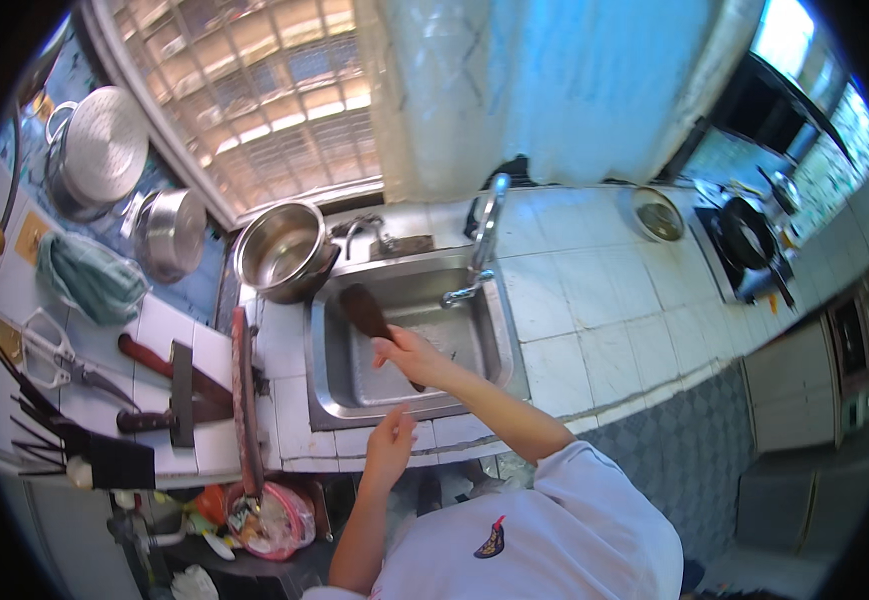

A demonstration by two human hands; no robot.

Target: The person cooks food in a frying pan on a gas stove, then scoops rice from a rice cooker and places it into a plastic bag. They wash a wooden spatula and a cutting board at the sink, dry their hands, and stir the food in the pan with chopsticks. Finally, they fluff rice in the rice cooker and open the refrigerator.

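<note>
My right hand [413, 354] is closed around a dark wooden spatula or paddle [364, 309] over the stainless steel sink [337, 411]. The broad end of the tool points up and left, and its handle end shows below my palm. My left hand [392, 442] is at the sink's front edge, fingers raised and slightly bent, with nothing seen in it. A chrome faucet [485, 232] stands behind the basin, its spout over the right side. Beside the sink's back left corner sits a deep steel pot [281, 251].
Knives [151, 421] and scissors [74, 364] hang on the left wall near a green cloth [93, 277] and pans [170, 234]. A bin [284, 517] stands below. Farther right are a bowl [658, 214] and a black frying pan [746, 234] on a stove.
</note>
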